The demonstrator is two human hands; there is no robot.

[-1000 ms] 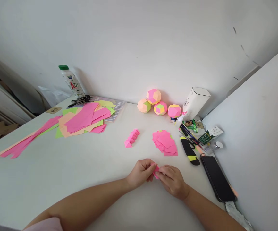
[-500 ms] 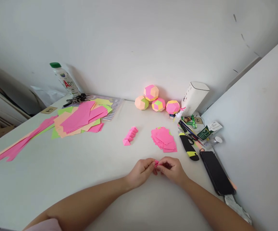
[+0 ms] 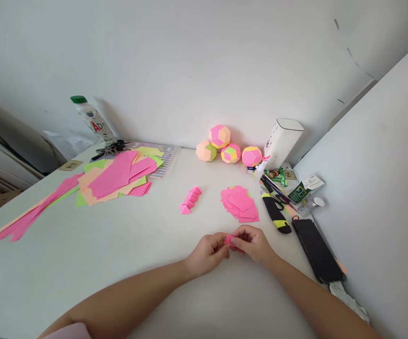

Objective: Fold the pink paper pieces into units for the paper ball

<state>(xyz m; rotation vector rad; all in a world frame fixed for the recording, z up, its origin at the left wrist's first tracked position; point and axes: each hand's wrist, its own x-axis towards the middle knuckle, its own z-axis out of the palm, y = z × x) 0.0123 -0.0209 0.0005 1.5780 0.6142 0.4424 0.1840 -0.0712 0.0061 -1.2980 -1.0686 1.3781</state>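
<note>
Between both hands is a small pink paper piece (image 3: 228, 239), partly covered by fingers. My left hand (image 3: 206, 253) pinches its left side, and my right hand (image 3: 253, 245) grips it from the right with thumb and fingers. Just beyond my hands, a pile of pink paper pieces (image 3: 239, 204) lies on the white table (image 3: 126, 245), with a little green showing at its edge. Left of that pile stands a slanting row of folded pink pieces (image 3: 190, 200).
Several multicoloured paper balls (image 3: 220, 136) sit by the wall, near a white container (image 3: 283, 143). A cutter (image 3: 276, 214) and a black phone (image 3: 318, 250) lie at the right. Coloured sheets (image 3: 114, 176), strips (image 3: 41, 207) and a green-capped bottle (image 3: 94, 121) are at the left.
The fingers have shifted slightly around the pink piece, and more of its surface shows now. The whole view has moved a little.
</note>
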